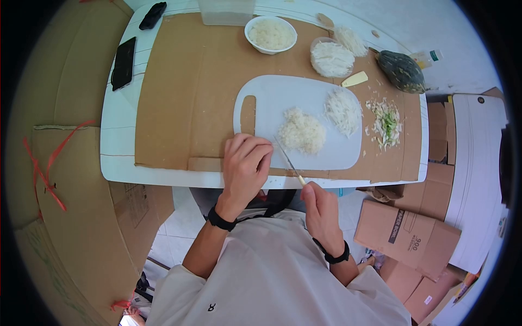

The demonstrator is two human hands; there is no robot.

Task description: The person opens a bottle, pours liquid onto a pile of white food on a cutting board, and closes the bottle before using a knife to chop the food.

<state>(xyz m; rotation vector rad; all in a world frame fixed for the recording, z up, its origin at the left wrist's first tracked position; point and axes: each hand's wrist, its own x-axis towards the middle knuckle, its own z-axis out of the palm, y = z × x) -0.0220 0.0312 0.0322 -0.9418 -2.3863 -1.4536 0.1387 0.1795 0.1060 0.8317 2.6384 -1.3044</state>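
My right hand (322,211) is closed around the pale handle of a small knife (287,156), whose blade points up and left over the white cutting board (263,108). My left hand (247,163) rests at the board's near left edge, fingers curled beside the blade tip. Whatever its fingertips may hold is hidden. To the right of the blade lies a heap of finely chopped white food (302,132). Beyond it, a pile of longer white shreds (343,112) lies on the board's right side.
Behind the board stand a bowl of chopped white food (270,34) and a tub of white shreds (331,57). A pale-yellow-handled tool (355,79), a dark green squash (401,71) and peelings (387,124) lie rightward. A phone (123,64) lies left; cardboard boxes (410,233) stand below right.
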